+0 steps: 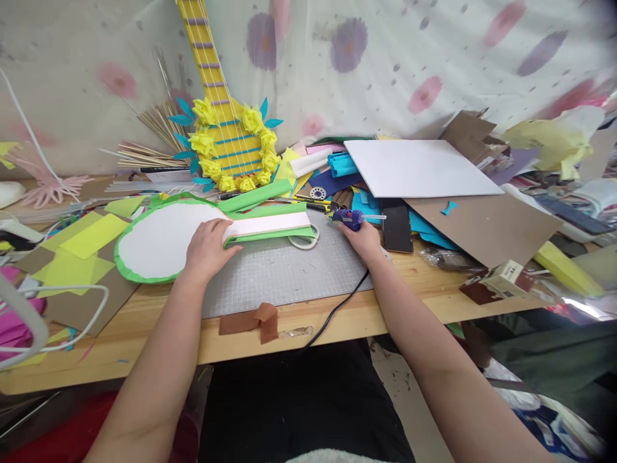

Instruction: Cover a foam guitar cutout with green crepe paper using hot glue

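A guitar-shaped cutout (164, 239) with a white face and green crepe paper edging lies flat, its neck (274, 223) pointing right. My left hand (211, 247) grips it where the round body meets the neck, thumb apart on the near side. Part of that joint is hidden under the fingers. In my right hand (361, 239) is a blue hot glue gun (348, 218), its nozzle towards the left and a clear glue stick out of its back. A roll of white tape (308, 239) sits by the neck's end.
A finished yellow paper guitar (236, 148) leans on the curtain behind. White board (419, 168), brown cardboard (482, 225), a phone (397, 225) and yellow paper sheets (91, 238) crowd the sides. The black cord (335, 312) crosses the cutting mat (289, 276) and table edge.
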A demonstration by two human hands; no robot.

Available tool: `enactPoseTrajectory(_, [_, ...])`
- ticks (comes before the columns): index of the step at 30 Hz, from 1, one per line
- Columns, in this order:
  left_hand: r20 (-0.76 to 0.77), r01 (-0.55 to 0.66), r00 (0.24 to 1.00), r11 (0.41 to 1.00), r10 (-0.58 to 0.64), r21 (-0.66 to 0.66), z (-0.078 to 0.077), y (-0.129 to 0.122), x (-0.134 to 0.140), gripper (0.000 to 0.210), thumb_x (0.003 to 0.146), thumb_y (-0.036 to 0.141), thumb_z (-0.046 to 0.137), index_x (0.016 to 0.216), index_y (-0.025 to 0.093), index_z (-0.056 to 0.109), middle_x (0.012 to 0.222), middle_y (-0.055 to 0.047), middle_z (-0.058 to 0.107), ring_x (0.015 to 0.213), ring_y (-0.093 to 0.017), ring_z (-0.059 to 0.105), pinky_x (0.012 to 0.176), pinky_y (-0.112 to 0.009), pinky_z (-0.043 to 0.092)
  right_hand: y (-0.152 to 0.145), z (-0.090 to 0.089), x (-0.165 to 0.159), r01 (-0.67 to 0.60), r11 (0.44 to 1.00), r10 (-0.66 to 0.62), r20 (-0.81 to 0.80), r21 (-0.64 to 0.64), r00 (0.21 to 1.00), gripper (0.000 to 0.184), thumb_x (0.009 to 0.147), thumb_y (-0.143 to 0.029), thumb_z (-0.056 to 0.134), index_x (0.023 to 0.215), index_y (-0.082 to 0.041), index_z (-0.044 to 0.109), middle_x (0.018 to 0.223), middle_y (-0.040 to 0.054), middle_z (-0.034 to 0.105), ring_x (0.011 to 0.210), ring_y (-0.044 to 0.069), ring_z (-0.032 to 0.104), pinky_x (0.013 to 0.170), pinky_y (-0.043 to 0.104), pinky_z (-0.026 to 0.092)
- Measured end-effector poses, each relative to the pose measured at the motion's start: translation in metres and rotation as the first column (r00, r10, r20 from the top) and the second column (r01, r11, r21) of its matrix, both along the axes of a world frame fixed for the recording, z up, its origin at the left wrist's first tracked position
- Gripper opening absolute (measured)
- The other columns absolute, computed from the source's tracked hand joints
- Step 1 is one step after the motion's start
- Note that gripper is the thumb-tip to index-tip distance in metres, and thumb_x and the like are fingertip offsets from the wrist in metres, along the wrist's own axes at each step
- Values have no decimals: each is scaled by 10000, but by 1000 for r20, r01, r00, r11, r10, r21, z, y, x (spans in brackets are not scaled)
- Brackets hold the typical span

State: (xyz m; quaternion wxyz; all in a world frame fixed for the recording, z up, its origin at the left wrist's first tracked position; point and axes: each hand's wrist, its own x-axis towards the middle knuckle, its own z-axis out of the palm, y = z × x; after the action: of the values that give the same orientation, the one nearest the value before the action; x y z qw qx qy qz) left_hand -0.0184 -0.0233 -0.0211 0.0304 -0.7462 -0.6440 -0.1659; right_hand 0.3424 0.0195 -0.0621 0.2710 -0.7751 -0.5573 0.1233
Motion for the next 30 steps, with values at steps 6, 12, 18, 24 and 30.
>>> enactPoseTrajectory(6, [23, 60, 998, 998, -59, -15, -6, 8, 10, 342, 794, 293, 644, 1113, 212, 550, 1208, -76, 614, 1150, -259, 534, 1004, -381, 401, -5, 8, 10, -2, 999, -4, 112, 55, 994, 600, 676, -562, 690, 1078, -131, 578, 1077, 173, 647, 1029, 300, 603, 803, 371, 469])
enactPoseTrajectory(12, [30, 17, 999, 999, -16, -45, -6, 8, 12, 328, 788, 272, 649, 1090, 222, 531, 1186, -70, 612, 1107, -247, 559, 936, -355, 434, -33, 41, 12, -257, 924, 340, 300, -284, 891, 367, 687, -497, 707, 827, -189, 564, 845, 99, 633, 817, 272, 608, 686, 356, 447])
enactPoseTrajectory(18, [35, 8, 999, 998, -6, -65, -6, 10, 16, 302, 799, 259, 632, 1085, 235, 536, 1189, -58, 619, 1122, -242, 565, 908, -341, 439, -19, 35, -53, -724, 689, 661, 368, 47, 653, 321, 797, -319, 644, 1069, -184, 541, 1159, 120, 567, 1101, 247, 524, 889, 352, 415])
enactPoseTrajectory(24, [39, 10, 999, 998, -8, -68, -7, 11, 15, 252, 807, 245, 618, 1048, 240, 548, 1229, -40, 613, 1132, -221, 569, 855, -316, 458, 8, 21, -77, -774, 632, 703, 450, -41, 551, 138, 862, -202, 568, 987, -145, 578, 1153, 140, 578, 1014, 220, 555, 846, 311, 397])
enactPoseTrajectory(30, [52, -2, 999, 998, 5, -66, -6, 11, 16, 164, 862, 290, 551, 1017, 243, 582, 1211, -38, 633, 1082, -216, 597, 804, -310, 464, 7, 33, -79, -688, 719, 630, 505, -92, 590, 179, 945, -233, 458, 1035, -144, 585, 1110, 116, 619, 859, 196, 593, 640, 270, 336])
